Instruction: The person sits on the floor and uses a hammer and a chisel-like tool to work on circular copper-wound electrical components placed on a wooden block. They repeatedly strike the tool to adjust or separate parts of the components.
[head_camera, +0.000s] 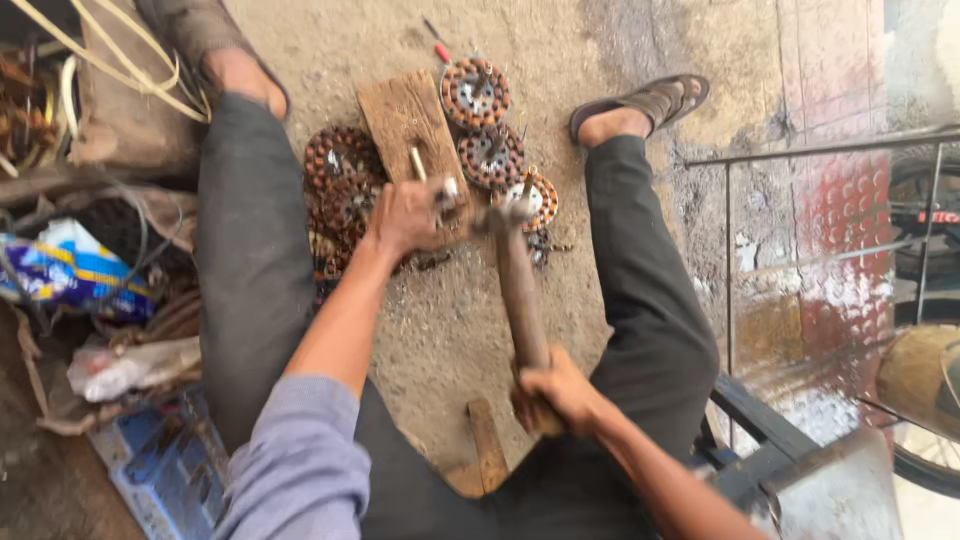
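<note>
My right hand (552, 392) grips the wooden handle of a hammer (517, 283), whose metal head is blurred near the wooden block (405, 117) on the ground. My left hand (403, 216) is closed around a thin metal chisel or punch (420, 166) standing on the block. Round motor stators with copper windings (476, 93) lie just beyond the block, and a darker pile of them (342, 180) sits to its left. I sit on the ground with both legs spread around this spot.
A second wooden piece (487, 445) lies between my legs. A red-handled screwdriver (438, 47) is at the top. Wire scraps, plastic bags (75, 272) and a blue crate (165, 470) crowd the left. A metal frame (800, 150) and wheel stand right.
</note>
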